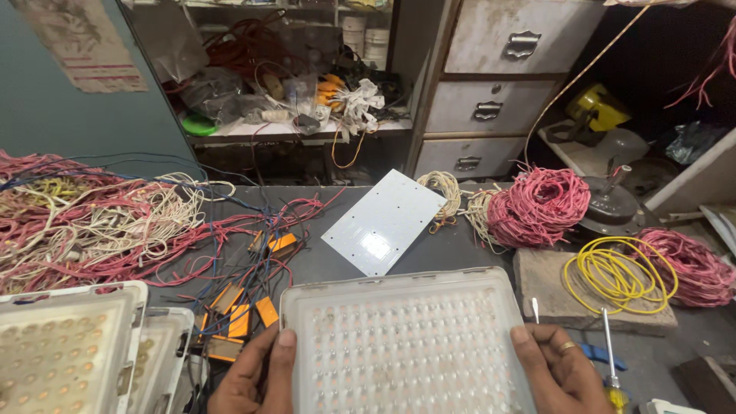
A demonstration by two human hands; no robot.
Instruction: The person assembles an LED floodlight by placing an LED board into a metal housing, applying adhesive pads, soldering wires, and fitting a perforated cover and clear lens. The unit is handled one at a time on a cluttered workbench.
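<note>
Lying between left hand (257, 376) and right hand (556, 376): lens panel (402, 345).

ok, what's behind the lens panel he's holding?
Behind the lens panel, a flat white plate lies on the dark table, with pink wire coils further right. The table directly under the panel is covered, so it cannot be seen.

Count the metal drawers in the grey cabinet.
3, stacked in the grey metal cabinet at top centre-right: top drawer, middle drawer, bottom drawer. More may be hidden below the table edge.
</note>
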